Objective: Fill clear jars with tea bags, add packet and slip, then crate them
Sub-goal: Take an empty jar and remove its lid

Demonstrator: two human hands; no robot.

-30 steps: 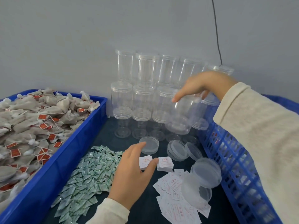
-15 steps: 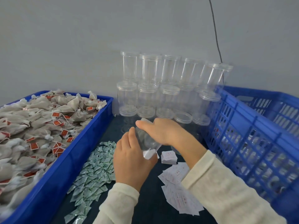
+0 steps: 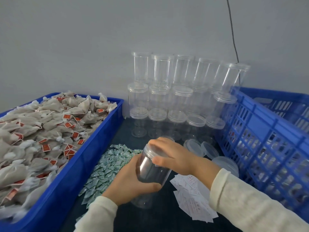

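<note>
Both hands are being kept on a clear jar at lower centre of the frame: its body is being gripped by the left hand, its lid end clasped by the right hand.

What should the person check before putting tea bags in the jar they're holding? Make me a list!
1. Jar held firmly: ok, left hand grips its body.
2. Lid off: not ok, right hand is on the lid end.
3. Jar empty: ok, nothing shows inside.
4. Tea bags close by: ok, blue tray on the left is full.
5. Packets and slips nearby: ok.
6. Room in crate: cannot tell.
</note>
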